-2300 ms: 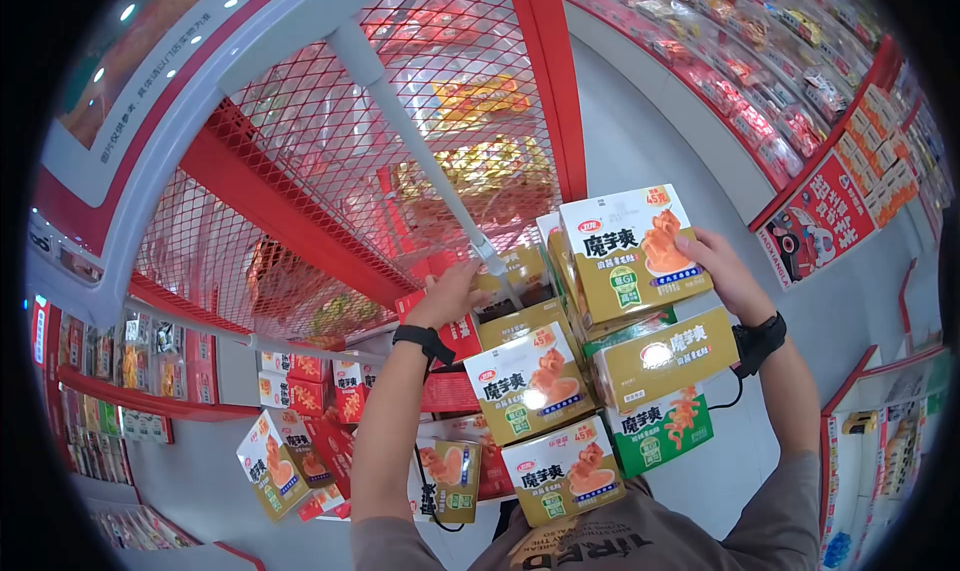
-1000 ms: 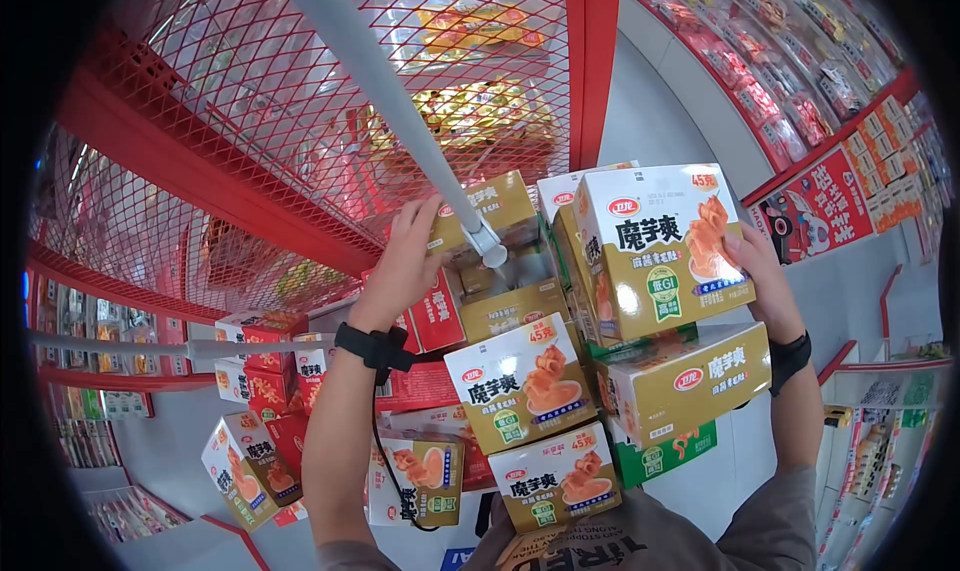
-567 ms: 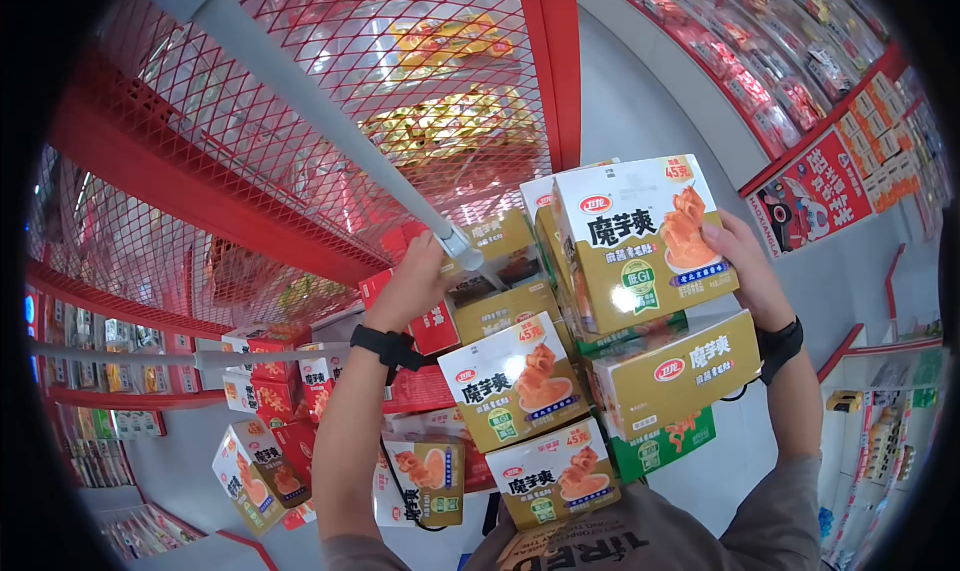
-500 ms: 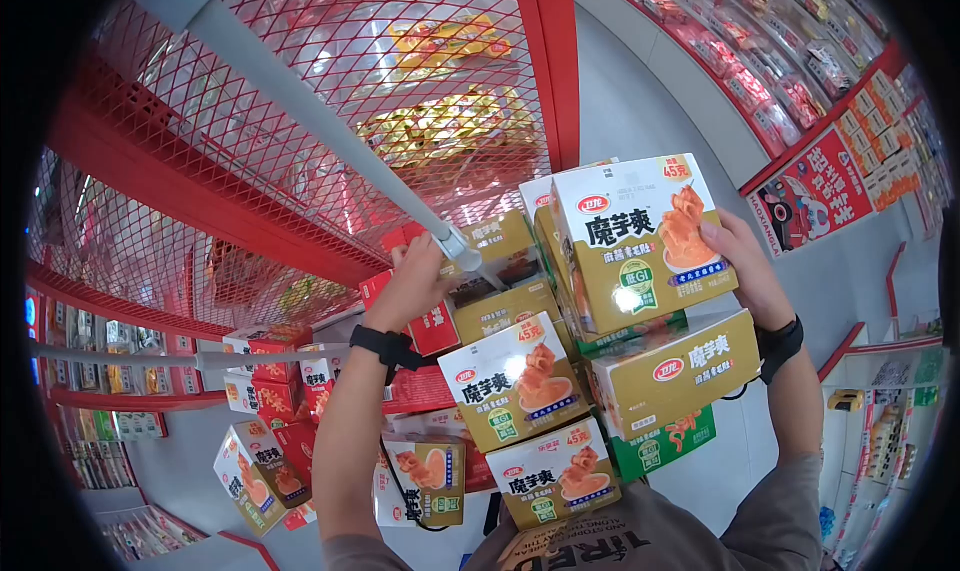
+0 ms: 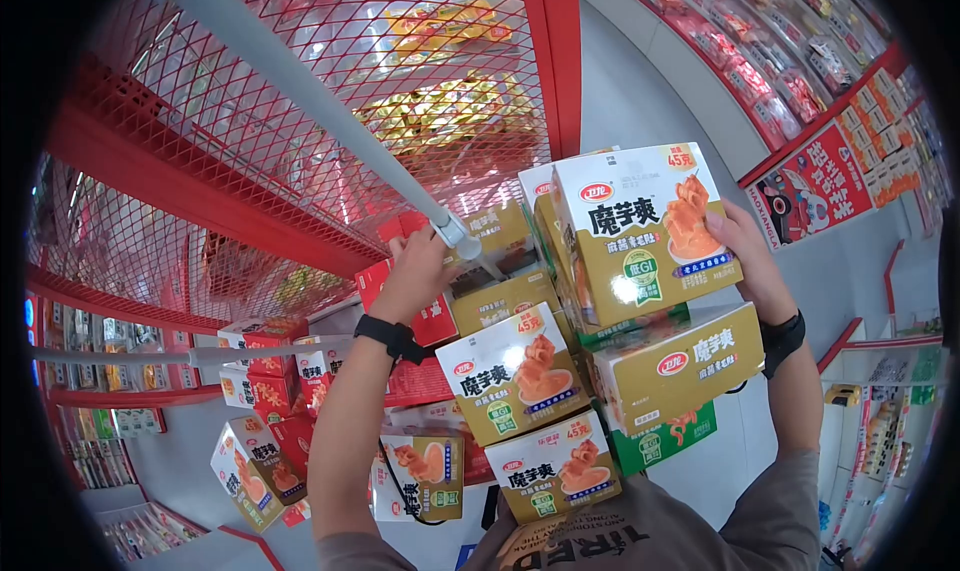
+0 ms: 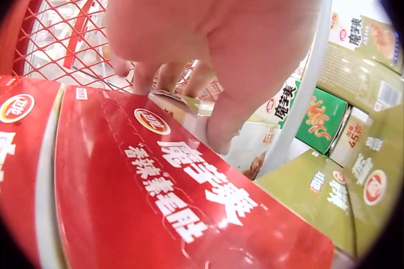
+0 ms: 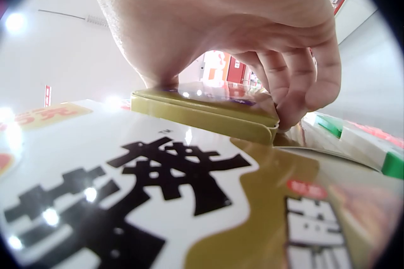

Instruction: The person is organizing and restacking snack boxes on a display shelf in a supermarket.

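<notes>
My left hand [image 5: 418, 273] reaches in beside the pale pole among stacked snack boxes. In the left wrist view its thumb and fingers straddle the top edge of a white-and-gold snack box [image 6: 184, 112], pinching it behind a red box [image 6: 170, 168]. The lower part of that box is hidden. My right hand [image 5: 752, 259] grips the side of a large white-and-gold snack box [image 5: 640, 233] atop the right stack, thumb on its printed front. In the right wrist view the fingers curl over the gold end [image 7: 208, 117]. Another gold box [image 5: 685, 366] sits below it.
White-and-gold boxes [image 5: 515, 376] lean against the person's shirt, with a green box [image 5: 665, 441] beside them. The pale pole [image 5: 330, 121] and red mesh rack [image 5: 250, 201] stand close on the left. Filled shelves [image 5: 740, 81] line the right, and more boxes [image 5: 260, 466] lie lower left.
The view has leaned in closer to the boxes. My left hand, which lay spread over a gold box, has drawn in lower beside the pole; my right hand keeps its grip.
</notes>
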A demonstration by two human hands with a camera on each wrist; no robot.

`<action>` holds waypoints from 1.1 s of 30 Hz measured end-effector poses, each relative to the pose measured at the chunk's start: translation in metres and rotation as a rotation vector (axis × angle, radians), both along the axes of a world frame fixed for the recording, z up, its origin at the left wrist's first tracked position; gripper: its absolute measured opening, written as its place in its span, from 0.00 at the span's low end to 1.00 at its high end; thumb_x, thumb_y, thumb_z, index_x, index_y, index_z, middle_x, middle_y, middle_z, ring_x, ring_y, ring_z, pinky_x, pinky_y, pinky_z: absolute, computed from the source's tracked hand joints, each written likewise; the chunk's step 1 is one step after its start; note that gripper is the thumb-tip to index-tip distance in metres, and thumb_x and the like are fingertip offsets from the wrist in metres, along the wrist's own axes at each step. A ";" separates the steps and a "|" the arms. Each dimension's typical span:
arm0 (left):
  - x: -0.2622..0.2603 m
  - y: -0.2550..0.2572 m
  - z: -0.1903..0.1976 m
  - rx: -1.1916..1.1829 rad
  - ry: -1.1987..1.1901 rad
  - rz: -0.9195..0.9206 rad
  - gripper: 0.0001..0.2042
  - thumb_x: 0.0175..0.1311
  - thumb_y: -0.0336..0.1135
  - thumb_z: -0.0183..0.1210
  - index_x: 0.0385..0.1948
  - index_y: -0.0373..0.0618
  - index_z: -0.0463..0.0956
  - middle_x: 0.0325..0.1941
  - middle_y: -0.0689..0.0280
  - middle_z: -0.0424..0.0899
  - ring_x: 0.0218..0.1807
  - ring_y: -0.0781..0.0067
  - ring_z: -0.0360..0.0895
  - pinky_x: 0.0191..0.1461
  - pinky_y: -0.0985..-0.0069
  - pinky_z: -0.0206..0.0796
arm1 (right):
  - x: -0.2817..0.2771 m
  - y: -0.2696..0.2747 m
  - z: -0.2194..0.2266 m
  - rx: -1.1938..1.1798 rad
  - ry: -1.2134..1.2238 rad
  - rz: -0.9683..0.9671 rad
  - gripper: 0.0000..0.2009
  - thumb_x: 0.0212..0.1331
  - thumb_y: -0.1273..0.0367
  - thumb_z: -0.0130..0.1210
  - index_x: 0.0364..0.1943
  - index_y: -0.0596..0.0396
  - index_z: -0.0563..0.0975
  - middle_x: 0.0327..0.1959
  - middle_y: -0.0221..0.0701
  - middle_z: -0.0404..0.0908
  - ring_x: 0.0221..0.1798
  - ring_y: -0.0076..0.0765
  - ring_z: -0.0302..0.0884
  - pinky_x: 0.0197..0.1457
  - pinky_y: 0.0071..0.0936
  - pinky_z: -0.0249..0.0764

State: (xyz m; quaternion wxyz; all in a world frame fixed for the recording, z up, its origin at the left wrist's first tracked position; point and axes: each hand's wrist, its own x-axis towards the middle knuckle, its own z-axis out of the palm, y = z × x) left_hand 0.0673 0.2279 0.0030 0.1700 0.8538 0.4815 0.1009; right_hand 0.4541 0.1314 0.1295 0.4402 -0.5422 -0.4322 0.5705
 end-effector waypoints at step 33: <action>-0.002 -0.001 0.022 -0.010 0.000 -0.102 0.25 0.44 0.34 0.72 0.47 0.44 0.74 0.46 0.59 0.76 0.53 0.59 0.72 0.54 0.60 0.53 | 0.006 0.000 -0.005 -0.012 -0.030 -0.029 0.28 0.63 0.57 0.55 0.60 0.66 0.68 0.53 0.36 0.78 0.51 0.23 0.79 0.54 0.20 0.73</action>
